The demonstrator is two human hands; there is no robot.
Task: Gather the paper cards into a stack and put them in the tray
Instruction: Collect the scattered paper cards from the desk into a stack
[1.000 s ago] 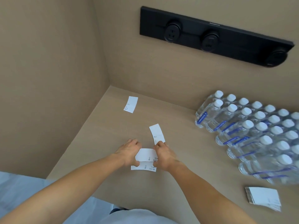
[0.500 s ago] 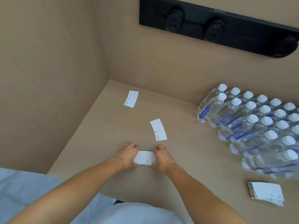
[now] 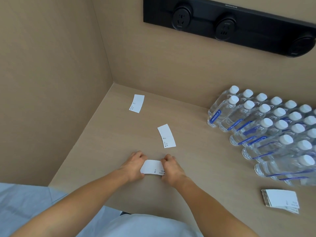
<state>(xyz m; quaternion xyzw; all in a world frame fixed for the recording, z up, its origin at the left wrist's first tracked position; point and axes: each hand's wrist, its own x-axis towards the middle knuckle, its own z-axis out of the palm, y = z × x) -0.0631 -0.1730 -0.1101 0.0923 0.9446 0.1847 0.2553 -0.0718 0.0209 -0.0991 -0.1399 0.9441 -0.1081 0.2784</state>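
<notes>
Beige wall panels meet at a far-left corner, and a pale wooden tabletop (image 3: 106, 168) runs out from that corner toward the near edge, where a light blue garment is seen. Along the left wall the surface is bare, so open room is left there between the wall and the cards.

Farthest left and far back, a single card (image 3: 136, 103) lies flat near the corner, clear of both walls. Nearer and to its right, a second loose card (image 3: 166, 135) lies flat at a slight angle, just beyond the hands and apart from them.

Near the middle, a small stack of cards (image 3: 152, 167) is pinched at its short ends: the left hand (image 3: 133, 165) is closed on its left end and the right hand (image 3: 171, 168) on its right end, fingers curled over the far edge. Compared with a second ago, the two offset cards have been squared into one neat pile, and the second loose card, then partly touched by the right fingers, now lies free.

High on the far wall a black socket strip (image 3: 227, 23) is mounted. At the right, rows of capped water bottles (image 3: 266, 127) crowd the table to the frame edge. Near right, a thicker pile of cards (image 3: 280, 199) rests alone, a clear lane being left between it and the hands. No tray can be made out.
</notes>
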